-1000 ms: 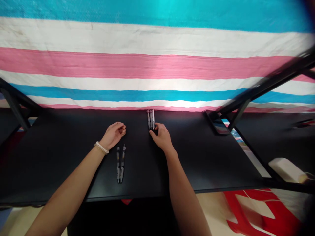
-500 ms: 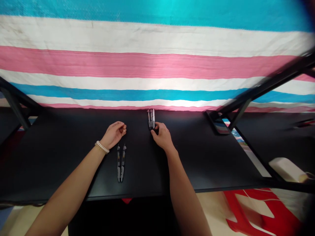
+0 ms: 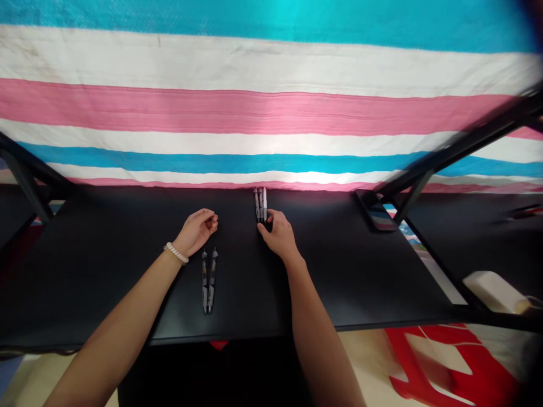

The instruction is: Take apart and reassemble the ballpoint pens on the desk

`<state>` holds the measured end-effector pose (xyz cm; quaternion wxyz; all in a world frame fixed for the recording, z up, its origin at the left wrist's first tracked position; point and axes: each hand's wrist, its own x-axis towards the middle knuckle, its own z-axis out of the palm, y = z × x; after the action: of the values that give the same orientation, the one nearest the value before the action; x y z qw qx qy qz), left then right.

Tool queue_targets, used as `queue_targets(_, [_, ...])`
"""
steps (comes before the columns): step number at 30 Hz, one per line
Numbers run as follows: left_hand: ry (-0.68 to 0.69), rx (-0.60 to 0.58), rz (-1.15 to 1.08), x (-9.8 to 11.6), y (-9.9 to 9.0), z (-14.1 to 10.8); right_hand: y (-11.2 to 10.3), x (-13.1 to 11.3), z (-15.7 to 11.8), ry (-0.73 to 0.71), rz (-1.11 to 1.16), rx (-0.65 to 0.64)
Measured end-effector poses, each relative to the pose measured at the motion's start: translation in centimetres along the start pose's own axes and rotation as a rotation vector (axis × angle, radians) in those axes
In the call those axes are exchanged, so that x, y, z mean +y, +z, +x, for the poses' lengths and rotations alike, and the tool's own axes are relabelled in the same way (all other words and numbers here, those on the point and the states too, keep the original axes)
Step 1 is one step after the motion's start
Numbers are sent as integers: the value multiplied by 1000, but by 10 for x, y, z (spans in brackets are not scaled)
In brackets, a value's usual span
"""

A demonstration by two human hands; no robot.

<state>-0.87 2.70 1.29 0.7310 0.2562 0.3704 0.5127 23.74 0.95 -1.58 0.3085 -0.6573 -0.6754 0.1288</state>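
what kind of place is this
Probably a simple makeshift workspace, though it's hard to be sure. Pens lie on a black tabletop held by a black metal frame, a striped cloth hangs behind like a backdrop, and something red sits on the floor below.

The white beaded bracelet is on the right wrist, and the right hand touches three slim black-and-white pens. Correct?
Not quite: the head view shows the white beaded bracelet on the left wrist. The right hand does touch the three slim black-and-white pens.
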Motion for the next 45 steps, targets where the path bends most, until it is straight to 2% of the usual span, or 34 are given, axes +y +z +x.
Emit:
queue_targets(10, [3, -15, 8, 0, -1, 0, -1, -7, -2, 25, -36, 12])
queue_targets(13, [10, -14, 0, 0, -1, 0, -4, -22, -11, 89, -70, 48])
queue_targets(15, [12, -11, -3, -1, -2, 1, -8, -41, -28, 110, -81, 49])
queue_targets(17, [18, -20, 4, -3, -3, 2, -12, -64, -52, 47, -21, -37])
queue_targets(21, [27, -72, 9, -3, -6, 2, -15, -108, -108, -121, 272, -521])
queue_targets(23, [12, -116, 4, -1, -6, 0, -12, -122, -127, -199, 214, -610])
queue_targets(27, [-30, -156, -3, 5, -6, -5, -4, -133, -135, -239, 43, -591])
queue_targets(31, [-24, -115, 2, 6, -5, -8, -3, -130, -131, -182, 18, -572])
queue_targets(36, [-11, -110, -1, 5, -4, -8, -2, -130, -138, -179, -29, -547])
queue_targets(42, [-12, -100, -23, 4, -6, -7, 16, -149, -148, -96, -266, -391])
queue_targets(45, [-34, -105, -44, 6, -8, -5, 22, -161, -147, -100, -413, -372])
